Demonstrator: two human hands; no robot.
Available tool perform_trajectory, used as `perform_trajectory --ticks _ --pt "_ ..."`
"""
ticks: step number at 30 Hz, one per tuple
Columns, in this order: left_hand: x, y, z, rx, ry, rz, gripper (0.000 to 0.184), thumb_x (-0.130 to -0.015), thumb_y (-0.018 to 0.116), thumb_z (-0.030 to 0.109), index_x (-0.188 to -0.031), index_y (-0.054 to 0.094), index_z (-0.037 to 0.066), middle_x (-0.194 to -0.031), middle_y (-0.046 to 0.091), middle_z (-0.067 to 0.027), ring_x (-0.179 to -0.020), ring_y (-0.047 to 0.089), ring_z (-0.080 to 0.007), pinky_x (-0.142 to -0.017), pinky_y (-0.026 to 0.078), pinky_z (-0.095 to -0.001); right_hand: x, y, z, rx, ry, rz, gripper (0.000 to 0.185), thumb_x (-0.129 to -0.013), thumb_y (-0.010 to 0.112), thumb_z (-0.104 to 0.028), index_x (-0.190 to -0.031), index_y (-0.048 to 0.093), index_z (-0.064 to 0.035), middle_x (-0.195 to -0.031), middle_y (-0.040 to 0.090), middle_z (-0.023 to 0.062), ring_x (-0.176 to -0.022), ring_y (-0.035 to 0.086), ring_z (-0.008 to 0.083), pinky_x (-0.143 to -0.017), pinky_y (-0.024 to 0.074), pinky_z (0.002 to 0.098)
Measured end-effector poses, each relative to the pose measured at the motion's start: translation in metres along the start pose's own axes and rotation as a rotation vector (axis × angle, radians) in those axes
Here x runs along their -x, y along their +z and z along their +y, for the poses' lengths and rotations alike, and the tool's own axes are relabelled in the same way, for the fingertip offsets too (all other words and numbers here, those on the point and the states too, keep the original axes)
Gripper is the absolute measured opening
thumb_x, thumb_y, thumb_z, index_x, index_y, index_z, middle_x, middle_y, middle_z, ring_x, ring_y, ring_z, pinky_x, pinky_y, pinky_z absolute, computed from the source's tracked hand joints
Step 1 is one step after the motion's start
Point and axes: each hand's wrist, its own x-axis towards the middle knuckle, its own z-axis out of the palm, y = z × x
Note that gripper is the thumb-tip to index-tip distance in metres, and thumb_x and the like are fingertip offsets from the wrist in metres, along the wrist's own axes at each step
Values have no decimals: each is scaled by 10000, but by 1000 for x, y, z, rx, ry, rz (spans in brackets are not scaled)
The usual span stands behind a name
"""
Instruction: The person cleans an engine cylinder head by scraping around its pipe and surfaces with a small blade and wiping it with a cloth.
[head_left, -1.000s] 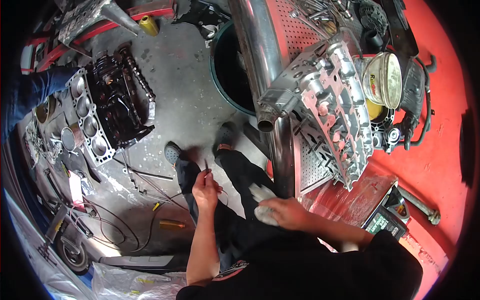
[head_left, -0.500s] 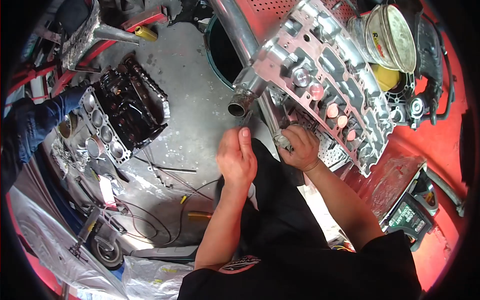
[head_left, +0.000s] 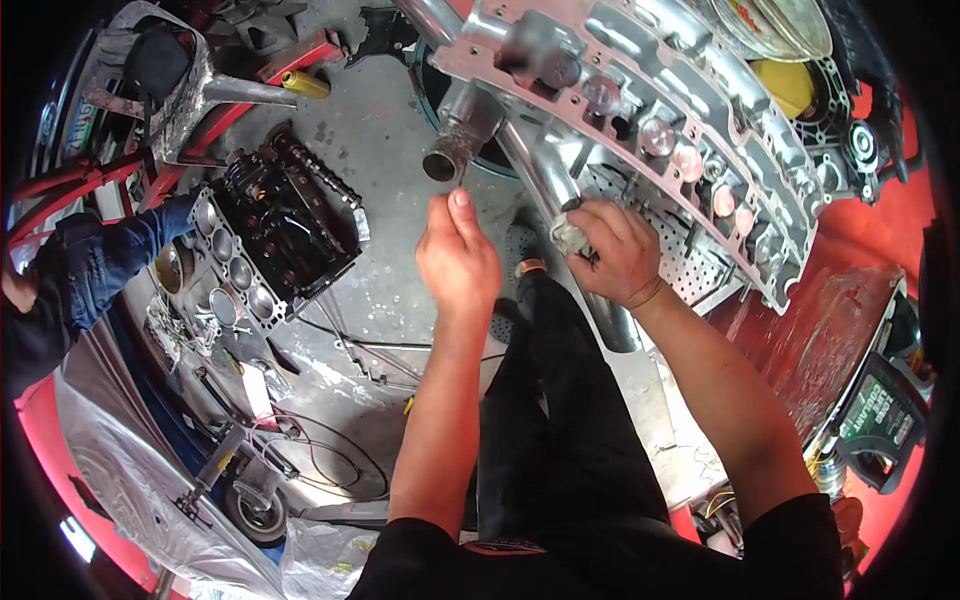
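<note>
My left hand (head_left: 459, 250) is closed just below the open pipe end (head_left: 440, 163) of a metal cylinder head (head_left: 640, 110). A thin tool shows a little above its thumb, mostly hidden by the fingers. My right hand (head_left: 617, 250) is wrapped round a crumpled pale rag (head_left: 570, 236), against the shiny metal tube (head_left: 540, 172) at the bench edge. The cylinder head lies tilted above both hands, with several round pinkish discs along its face.
An engine block (head_left: 232, 262) stands on the floor at the left, beside a co-worker's sleeve (head_left: 140, 245). A yellow bottle (head_left: 305, 84) lies near a red stand. A dark coolant jug (head_left: 880, 422) is at the right. Cables and a wheel (head_left: 254, 512) sit lower left.
Both hands have moved up to the cylinder head, the right one bringing the rag to the tube. The view has shifted, with the cylinder head now nearer and larger.
</note>
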Motion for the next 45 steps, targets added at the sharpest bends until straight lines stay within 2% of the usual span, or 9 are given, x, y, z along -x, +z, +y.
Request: perform_trajectory --ticks 1,6,11,15,18,27,31,33,45 --pt "-1 2 0 -59 34 27 437 -1066 435 362 -867 574 -2 -670 573 -132 -596 511 -239 -601 452 -389 0 -1 0 -12 2 7 389 -628 710 -113 -1013 655 -100 -1012 651 74 -845 656 280 -721 531 372" --pt "6 3 13 -31 -41 43 438 -1064 435 358 -863 562 -10 -702 612 -128 -616 550 -269 -618 458 -408 5 6 5 -12 -8 65 390 -628 726 -175 -1009 664 -122 -1016 641 30 -810 638 228 -726 523 342" --pt "9 17 18 109 -103 184 448 -1068 438 354 -818 549 0 -647 488 -38 -590 431 -127 -553 385 -315 4 5 5 -28 -7 104 359 -646 711 -172 -998 653 -135 -999 636 24 -783 633 228 -721 526 344" --pt "5 31 18 80 -120 108 430 -1065 425 329 -857 548 -27 -718 619 -188 -635 579 -353 -616 457 -457 0 5 8 -40 -18 124 358 -650 707 -173 -1001 647 -142 -993 632 22 -775 633 229 -720 528 347" --pt "10 33 17 114 -183 159 442 -1073 411 336 -841 539 -18 -695 580 -140 -621 519 -245 -602 444 -410 2 4 6 -57 -5 111 342 -651 705 -179 -984 637 -143 -982 626 19 -782 638 234 -720 531 352" --pt "7 29 -1 150 -92 87 431 -1068 425 329 -815 543 0 -656 564 -141 -573 518 -260 -573 439 -417 2 7 9 -54 -11 114 358 -648 713 -172 -996 632 -149 -997 625 13 -800 643 226 -735 533 351" --pt "20 23 6 74 -250 70 425 -1058 440 339 -860 577 -12 -684 599 -154 -615 557 -297 -614 455 -431 3 3 4 -56 19 78 369 -645 726 -180 -1002 635 -154 -1016 628 14 -816 642 223 -743 530 348" --pt "17 31 8 210 -214 125 421 -1071 440 326 -771 519 41 -613 427 27 -542 370 -76 -493 320 -276 -2 3 5 -40 7 89 380 -639 729 -176 -1007 637 -152 -1017 629 15 -811 639 228 -737 528 348" --pt "4 43 39 397 -364 211 443 -1074 425 362 -767 504 53 -599 437 20 -511 363 -84 -462 312 -284 3 2 5 -45 10 21 452 -607 760 -146 -1042 645 -103 -1027 647 69 -878 661 278 -747 532 379"
